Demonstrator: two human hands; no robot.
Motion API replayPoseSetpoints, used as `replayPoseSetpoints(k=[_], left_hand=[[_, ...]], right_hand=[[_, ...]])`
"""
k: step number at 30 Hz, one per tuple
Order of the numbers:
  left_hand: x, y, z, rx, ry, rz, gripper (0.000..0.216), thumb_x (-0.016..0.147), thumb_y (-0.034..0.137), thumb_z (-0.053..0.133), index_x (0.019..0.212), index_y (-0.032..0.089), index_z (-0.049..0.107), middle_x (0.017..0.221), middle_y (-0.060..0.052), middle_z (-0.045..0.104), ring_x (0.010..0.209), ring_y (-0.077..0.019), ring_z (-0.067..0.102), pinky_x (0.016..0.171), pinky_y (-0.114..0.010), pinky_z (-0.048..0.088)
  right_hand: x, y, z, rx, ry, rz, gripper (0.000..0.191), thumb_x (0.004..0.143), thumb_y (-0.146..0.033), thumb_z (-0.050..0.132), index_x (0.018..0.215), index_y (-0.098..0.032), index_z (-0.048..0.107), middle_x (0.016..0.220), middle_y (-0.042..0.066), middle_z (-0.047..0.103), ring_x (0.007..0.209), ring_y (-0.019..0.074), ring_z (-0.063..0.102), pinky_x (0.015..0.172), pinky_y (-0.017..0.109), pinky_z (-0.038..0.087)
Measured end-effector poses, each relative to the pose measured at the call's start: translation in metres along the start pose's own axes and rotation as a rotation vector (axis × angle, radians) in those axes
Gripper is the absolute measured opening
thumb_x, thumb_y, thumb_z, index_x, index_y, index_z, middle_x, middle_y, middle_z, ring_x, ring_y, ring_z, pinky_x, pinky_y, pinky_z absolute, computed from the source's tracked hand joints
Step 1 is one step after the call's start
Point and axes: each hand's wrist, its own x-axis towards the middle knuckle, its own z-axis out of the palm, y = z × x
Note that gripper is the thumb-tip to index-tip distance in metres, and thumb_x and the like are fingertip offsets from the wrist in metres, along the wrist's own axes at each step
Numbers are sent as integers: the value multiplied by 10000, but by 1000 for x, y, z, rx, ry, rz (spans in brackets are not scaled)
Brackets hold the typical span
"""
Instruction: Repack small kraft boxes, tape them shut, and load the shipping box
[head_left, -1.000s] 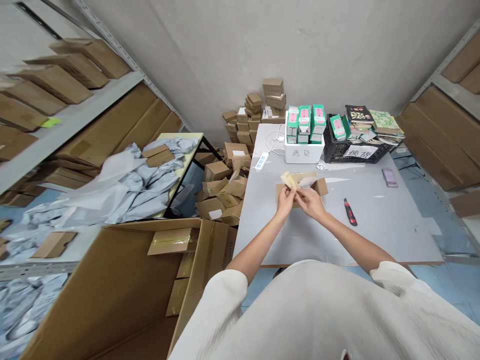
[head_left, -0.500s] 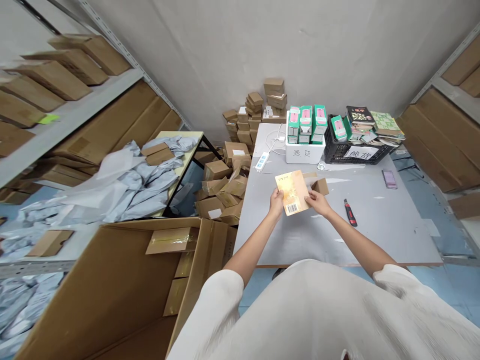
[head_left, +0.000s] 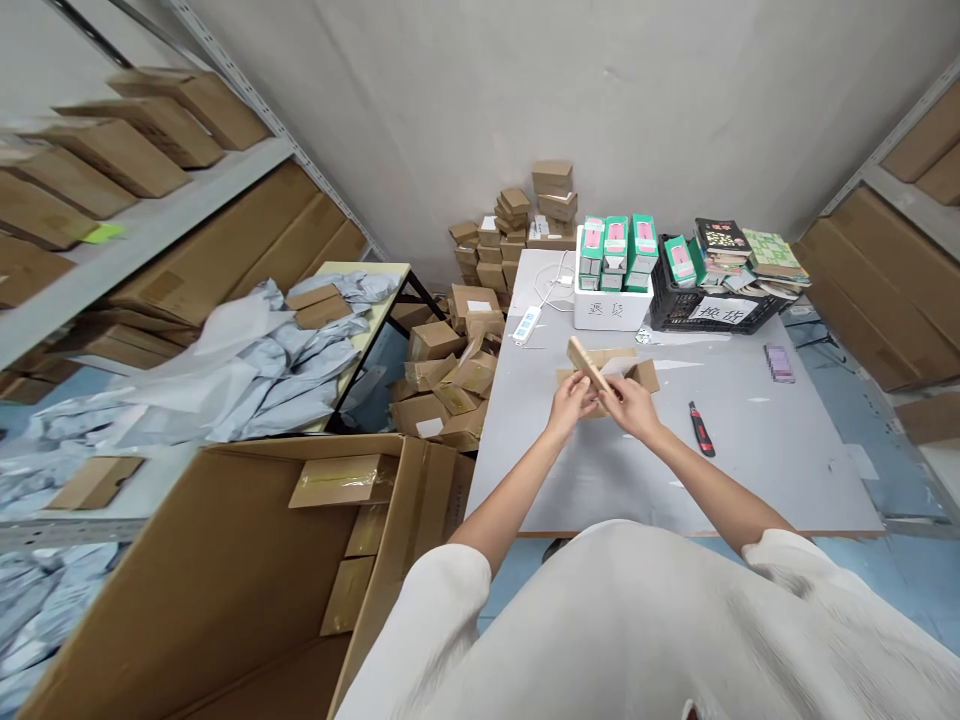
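Observation:
Over the table, a book [head_left: 587,362] stands tilted, its narrow edge turned up toward me and its cover mostly out of sight. My left hand [head_left: 570,403] is closed at the book's lower left side. From the right, my right hand [head_left: 631,405] grips the near end, thumb and fingers pressed on it. Just behind and beneath both hands is a small open cardboard box [head_left: 643,373] with its flaps spread and some white paper showing. A red and black box cutter [head_left: 701,430] lies to the right of my right hand.
At the table's back stand a white bin [head_left: 611,312] of green and pink boxes and a black crate [head_left: 664,305] with books. A power strip [head_left: 526,326] lies at left, a purple item [head_left: 780,362] at right. A large open carton [head_left: 247,560] stands on my left.
The book has turned from cover-up to edge-on. Both hands have drawn closer together around it. More of the open cardboard box behind them now shows.

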Motion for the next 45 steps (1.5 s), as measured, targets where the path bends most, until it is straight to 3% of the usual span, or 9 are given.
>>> replayPoseSetpoints(k=[4, 9, 15, 18, 23, 27, 32, 37, 45], left_hand=[[-7, -4, -2, -48, 3, 24, 509, 848, 583, 872, 1160, 217, 705, 1126, -96, 816, 1045, -245, 791, 887, -354, 628], [-1, -11, -22, -78, 92, 5, 418, 848, 467, 861, 1120, 209, 676, 1066, -86, 822, 967, -244, 792, 862, -379, 633], [2, -12, -45, -75, 217, 11, 371, 878, 406, 819, 1157, 208, 675, 1080, -80, 832, 943, -230, 794, 888, -388, 637], [0, -11, -54, -70, 209, 26, 378, 884, 404, 804, 1179, 205, 675, 1132, -92, 830, 961, -237, 794, 892, -394, 634], [0, -9, -65, -72, 138, 45, 472, 862, 461, 833, 1220, 202, 668, 1142, -102, 829, 1005, -257, 798, 944, -429, 630], [0, -6, -66, -21, 66, 52, 543, 827, 527, 866, 1234, 209, 700, 1106, -92, 826, 1009, -264, 792, 952, -420, 621], [-5, -6, -57, 70, -69, 54, 512, 827, 529, 858, 1220, 217, 757, 1026, -76, 815, 961, -283, 777, 878, -415, 622], [-5, -18, -39, 164, -192, 55, 534, 770, 407, 901, 1252, 217, 774, 998, -67, 817, 904, -265, 764, 818, -380, 619], [14, -42, 19, 177, -268, 68, 670, 760, 444, 946, 1335, 202, 702, 914, -85, 798, 746, -239, 765, 739, -377, 625]], right_hand=[[-12, -15, 11, -242, -158, -210, 416, 1114, -429, 551, 1457, -271, 725, 1297, 140, 786, 1123, 322, 698, 1017, 478, 558], [-18, -14, 19, -306, -205, -204, 430, 1110, -460, 553, 1455, -283, 738, 1411, 141, 739, 1231, 356, 657, 1067, 538, 522], [-17, 8, 13, -269, -90, -35, 502, 1086, -505, 540, 1465, -224, 710, 1452, 170, 713, 1263, 379, 646, 1056, 538, 536], [-20, 10, 11, -126, -91, 125, 617, 1031, -599, 591, 1490, -196, 683, 1328, 174, 772, 1179, 388, 699, 1015, 553, 571], [-27, 0, 19, 323, -212, 441, 631, 914, -745, 673, 1200, -200, 811, 980, 109, 828, 858, 307, 758, 822, 469, 643], [-33, -7, 22, 471, -119, 527, 634, 781, -775, 804, 1049, -202, 829, 947, 101, 831, 815, 279, 745, 786, 442, 653], [-42, -4, 8, 472, 11, 538, 660, 760, -793, 813, 1049, -201, 847, 896, 78, 821, 806, 264, 732, 801, 441, 658], [-43, 12, -14, 457, 115, 536, 710, 752, -835, 792, 1078, -207, 853, 925, 75, 819, 833, 269, 738, 811, 454, 666], [-46, 59, -63, 495, 190, 544, 769, 721, -861, 806, 1144, -221, 858, 1106, 100, 843, 952, 308, 766, 878, 489, 672]])
